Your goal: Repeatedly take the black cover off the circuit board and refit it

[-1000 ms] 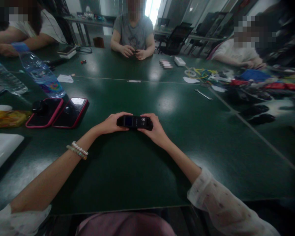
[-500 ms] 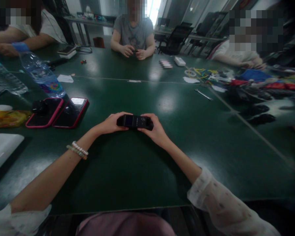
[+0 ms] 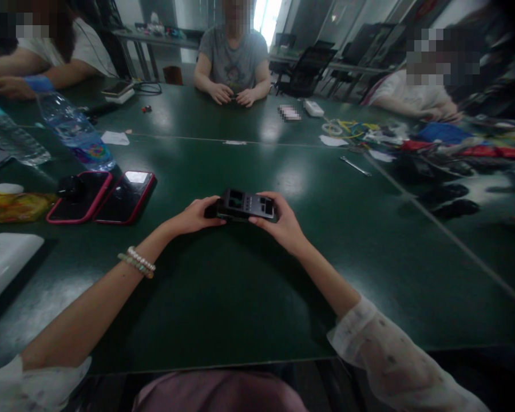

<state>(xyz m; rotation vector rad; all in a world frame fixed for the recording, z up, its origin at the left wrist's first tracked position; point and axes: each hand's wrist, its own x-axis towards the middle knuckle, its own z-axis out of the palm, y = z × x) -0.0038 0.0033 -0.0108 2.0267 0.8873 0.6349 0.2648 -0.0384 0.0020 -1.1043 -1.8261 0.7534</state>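
Over the middle of the green table, a small black plastic cover with square and small cut-outs [image 3: 251, 205] tilts up slightly. My right hand [image 3: 285, 226] grips its right end, thumb along the near edge and fingers behind. My left hand [image 3: 195, 216] is closed on a dark block-like device [image 3: 212, 210] at the left end of the cover. The two black pieces overlap, and I cannot tell whether they are fully apart. Beaded bracelets [image 3: 138, 262] circle my left wrist.
Left of my hands lie two red-edged phones [image 3: 124, 197], a yellow packet [image 3: 15, 206] and a white case [image 3: 6, 263]. Water bottles [image 3: 75, 131] stand behind them. A wrench [image 3: 355, 166] and a heap of cables [image 3: 352, 127] lie at right. Other people sit around the table.
The black cover has shifted right and up with my right hand and tilted, now showing its cut-outs. My left hand has barely moved.
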